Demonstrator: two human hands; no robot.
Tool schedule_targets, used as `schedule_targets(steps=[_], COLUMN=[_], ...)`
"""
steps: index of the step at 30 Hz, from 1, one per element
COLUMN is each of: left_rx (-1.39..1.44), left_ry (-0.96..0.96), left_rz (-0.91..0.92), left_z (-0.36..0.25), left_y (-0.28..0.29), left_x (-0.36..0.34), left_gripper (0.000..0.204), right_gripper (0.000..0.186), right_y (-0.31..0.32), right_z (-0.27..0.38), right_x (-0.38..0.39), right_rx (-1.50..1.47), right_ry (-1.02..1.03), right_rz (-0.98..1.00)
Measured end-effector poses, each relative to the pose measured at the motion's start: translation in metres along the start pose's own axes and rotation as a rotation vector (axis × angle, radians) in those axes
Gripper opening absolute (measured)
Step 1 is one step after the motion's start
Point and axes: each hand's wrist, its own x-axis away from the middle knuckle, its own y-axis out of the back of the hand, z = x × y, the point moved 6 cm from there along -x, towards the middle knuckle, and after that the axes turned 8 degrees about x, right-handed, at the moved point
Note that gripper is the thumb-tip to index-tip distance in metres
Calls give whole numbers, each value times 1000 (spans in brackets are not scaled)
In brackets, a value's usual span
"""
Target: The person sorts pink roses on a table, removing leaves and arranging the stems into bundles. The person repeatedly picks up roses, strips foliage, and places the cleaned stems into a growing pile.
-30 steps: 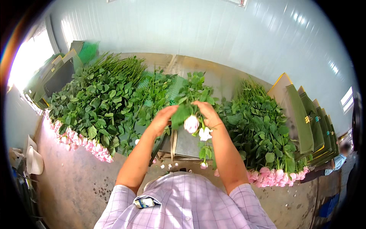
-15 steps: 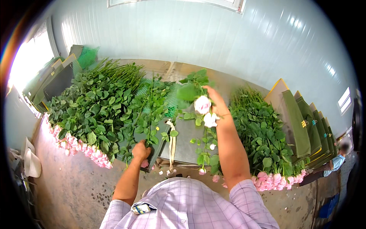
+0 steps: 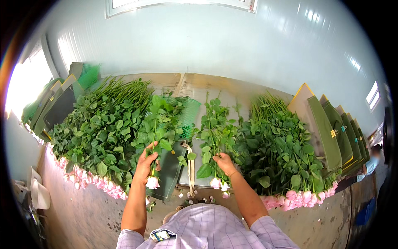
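In the head view, my left hand [image 3: 145,164] grips the stem of a pale pink rose [image 3: 153,182], with the bloom hanging toward me and the leafy stem reaching away over a green mesh [image 3: 188,114] and dark green sheet [image 3: 168,180]. My right hand [image 3: 224,162] is closed on the stems of a few leafy roses [image 3: 215,182] lying on the worktable [image 3: 199,81], blooms at its front edge. A pale strap [image 3: 190,170] hangs between my hands.
Big piles of pink roses lie left [image 3: 103,137] and right [image 3: 275,151], blooms over the table edge. Green clipped boards [image 3: 325,133] stand at both ends. A person [image 3: 369,166] is at far right. White containers [image 3: 39,193] sit low left; pale wall panels [image 3: 207,37] stand behind.
My left hand came down, then rose slightly with a rose stem in it. My right hand, earlier raised with white-pink roses, has lowered to roses lying on the table.
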Motion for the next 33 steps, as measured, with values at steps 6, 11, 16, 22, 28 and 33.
schedule_targets(steps=[6, 11, 16, 22, 28, 33], left_rx=[-210, -286, -483, -581, -990, -1051], left_ry=[61, 260, 282, 143, -72, -150], left_rz=[153, 212, 155, 115, 163, 286], left_z=[46, 141, 179, 151, 142, 139], left_y=[-45, -31, -4, -24, -29, -52], left_x=[-7, -33, -47, -48, -49, -43], left_gripper=[51, 52, 53, 55, 51, 51], right_gripper=[31, 21, 32, 42, 26, 34], right_y=[14, 17, 9, 3, -47, -52], right_z=[25, 10, 8, -7, 55, 45], right_x=[16, 18, 21, 3, 26, 15], right_rx=[-35, -5, -10, -263, -249, -234], right_ry=[100, 91, 42, 70, 63, 38], right_rz=[-100, -152, -117, -9, 158, 89])
